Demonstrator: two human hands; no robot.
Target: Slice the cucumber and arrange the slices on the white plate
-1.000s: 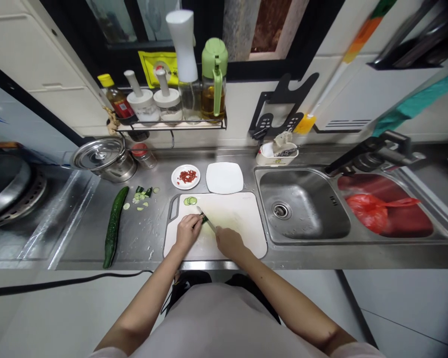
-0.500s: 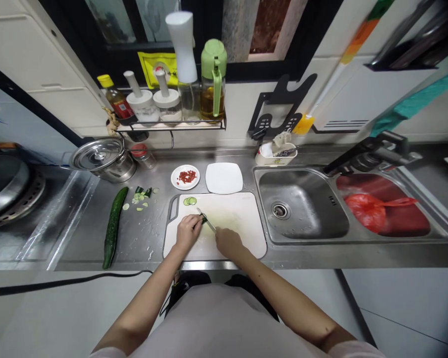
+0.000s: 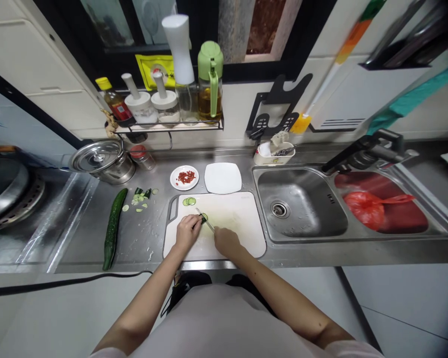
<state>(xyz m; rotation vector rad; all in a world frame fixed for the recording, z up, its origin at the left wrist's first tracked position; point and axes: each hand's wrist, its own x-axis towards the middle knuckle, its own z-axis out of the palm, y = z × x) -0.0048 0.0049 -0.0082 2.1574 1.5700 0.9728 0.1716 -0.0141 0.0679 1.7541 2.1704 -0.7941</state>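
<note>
Moved since the earlier frame: little; both hands keep nearly their places, while a pale green round now shows beside the blade where dark skin was chiefly visible. Left hand (image 3: pixel 187 231): fingers bunched together, pressing down a short dark-green cucumber piece (image 3: pixel 202 220), mostly covered, on the left half of the white cutting board (image 3: pixel 242 211). Right hand (image 3: pixel 227 242): closed round the handle of a knife (image 3: pixel 210 226), handle hidden, blade angled away and leftward at the piece's end. Cut slices (image 3: pixel 188 201): one small overlapping group, near the board's far left corner. Whole cucumber (image 3: pixel 115 226): one, lying on the counter (image 3: pixel 85 228), left of the board. Handling note, by judgement: the held piece is short, so fingertips are best curled back, knuckles guiding the blade; even, full strokes should give uniform rounds, and the grip should shift back between cuts. Whether the blade touches the board cannot be told.
</note>
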